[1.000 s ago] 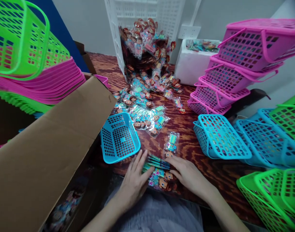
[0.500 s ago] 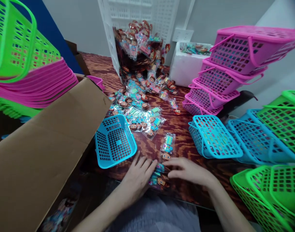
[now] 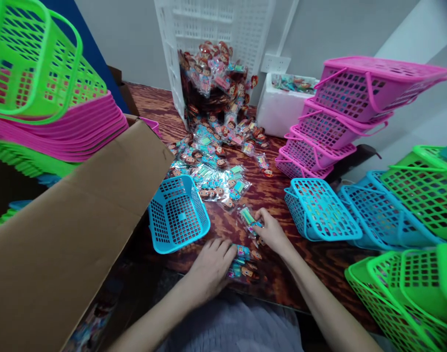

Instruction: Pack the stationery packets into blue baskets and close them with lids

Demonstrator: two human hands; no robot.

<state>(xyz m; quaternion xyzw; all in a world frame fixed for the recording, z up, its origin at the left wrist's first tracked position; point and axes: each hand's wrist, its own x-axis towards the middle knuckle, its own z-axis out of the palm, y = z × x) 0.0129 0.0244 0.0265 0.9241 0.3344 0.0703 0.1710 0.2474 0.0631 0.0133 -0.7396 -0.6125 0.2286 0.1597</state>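
My left hand point(image 3: 211, 266) lies near the table's front edge with its fingers curled on a small stack of clear toy packets point(image 3: 245, 264). My right hand point(image 3: 269, 233) has reached forward and pinches a single toy packet point(image 3: 248, 217) lying on the wood. An empty blue basket point(image 3: 177, 213) sits tilted just left of both hands. A heap of the same packets point(image 3: 216, 161) spreads across the table's middle, spilling from a white crate point(image 3: 212, 29) at the back.
A brown cardboard flap point(image 3: 80, 215) fills the left foreground, with stacked green and pink baskets point(image 3: 43, 112) above it. Pink baskets point(image 3: 341, 122) are stacked at right, blue baskets point(image 3: 322, 210) and green baskets point(image 3: 410, 288) lie beside them. A white foam box point(image 3: 278, 105) stands at the back.
My right hand left the stack and moved forward to the single packet, closing on it. My left hand stayed on the stack, its fingers curling in.
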